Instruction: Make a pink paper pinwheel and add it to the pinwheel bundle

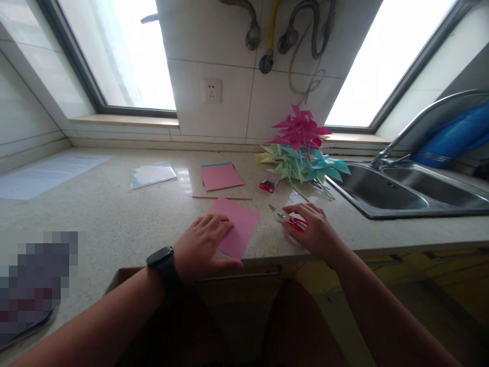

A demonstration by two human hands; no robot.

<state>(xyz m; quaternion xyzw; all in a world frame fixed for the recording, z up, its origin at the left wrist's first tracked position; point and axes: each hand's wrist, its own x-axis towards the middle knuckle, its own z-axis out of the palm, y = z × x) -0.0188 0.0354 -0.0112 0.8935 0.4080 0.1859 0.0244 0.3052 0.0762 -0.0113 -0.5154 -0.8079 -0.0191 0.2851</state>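
Both your forearms reach forward from the bottom of the view, bare. Your left hand (204,244) lies flat, palm down, fingers together and thumb stuck out to the side. Your right hand (311,229) is palm down too, fingers loosely curled and spread, wrist bent a bit.

The speckled countertop (114,214) carries pink paper (239,224), a paper stack (220,176), scissors (284,217) — and paper pinwheels (301,150).
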